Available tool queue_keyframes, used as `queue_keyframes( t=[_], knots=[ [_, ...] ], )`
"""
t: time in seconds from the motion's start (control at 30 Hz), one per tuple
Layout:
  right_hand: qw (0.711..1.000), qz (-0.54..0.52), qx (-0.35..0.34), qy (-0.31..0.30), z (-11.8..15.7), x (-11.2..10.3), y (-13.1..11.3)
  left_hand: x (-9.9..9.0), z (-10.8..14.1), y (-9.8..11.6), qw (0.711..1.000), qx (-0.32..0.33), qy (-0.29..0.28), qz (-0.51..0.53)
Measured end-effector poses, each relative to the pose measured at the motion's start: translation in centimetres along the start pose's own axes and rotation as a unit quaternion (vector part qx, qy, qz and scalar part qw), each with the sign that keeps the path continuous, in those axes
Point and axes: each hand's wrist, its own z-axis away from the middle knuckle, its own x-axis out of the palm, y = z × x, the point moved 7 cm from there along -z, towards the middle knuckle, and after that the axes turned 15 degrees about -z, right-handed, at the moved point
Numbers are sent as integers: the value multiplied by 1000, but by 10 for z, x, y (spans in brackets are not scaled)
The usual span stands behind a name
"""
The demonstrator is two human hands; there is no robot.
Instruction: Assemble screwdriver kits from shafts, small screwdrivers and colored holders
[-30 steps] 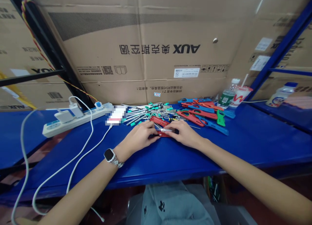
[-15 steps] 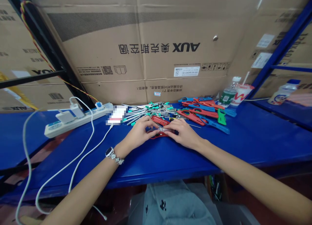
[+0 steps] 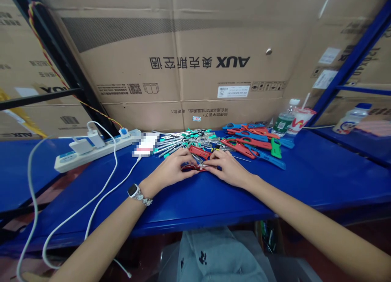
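My left hand (image 3: 176, 166) and my right hand (image 3: 227, 168) meet over the blue table (image 3: 195, 200). Between their fingertips is a small clear and metal part (image 3: 201, 165), with a red casing (image 3: 202, 169) just under it. The left fingers close round the left end of the red casing. My right thumb and fingers pinch the small part. Directly behind the hands lies another red casing (image 3: 200, 152). A pile of metal rods with green pieces (image 3: 174, 141) spreads beyond it. To the right is a heap of red, blue and green casings (image 3: 256, 141).
A white power strip (image 3: 69, 161) with plugs and looping white cables lies at the left. Near it is a blurred white device (image 3: 148, 142). A water bottle (image 3: 282, 121) and a paper cup (image 3: 301, 121) stand at the back right. Cardboard (image 3: 195, 37) rises behind the table.
My left thumb has lowered towards the red casing, and the clear part now slants between the fingertips. The left wrist has shifted slightly to the left.
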Motion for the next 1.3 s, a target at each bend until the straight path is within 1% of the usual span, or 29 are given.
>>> queue_keyframes(
  t=[0.17,0.4,0.57,0.7,0.87,0.97,1.1,1.3],
  knots=[
    [999,-16,36,-30,-1,2,2,7,0,-5,999,-27,-36,-19],
    [998,-25,31,-49,2,1,1,6,-2,-1,999,-21,-40,-18],
    [998,-19,29,-60,2,3,2,9,-1,-4,998,-40,-47,-14],
    [998,4,9,-67,-4,-2,0,11,-1,-5,998,-38,-49,3],
    [991,50,-36,-117,-21,-4,-5,13,-1,-6,997,-42,-61,8],
    [986,81,-68,-127,-28,-4,-8,14,-1,-7,997,-42,-65,6],
    [983,101,-79,-134,-26,-3,-10,14,-1,-6,997,-31,-70,-1],
    [983,121,-80,-115,-15,-1,-12,13,0,-6,997,-43,-71,-7]
  ],
)
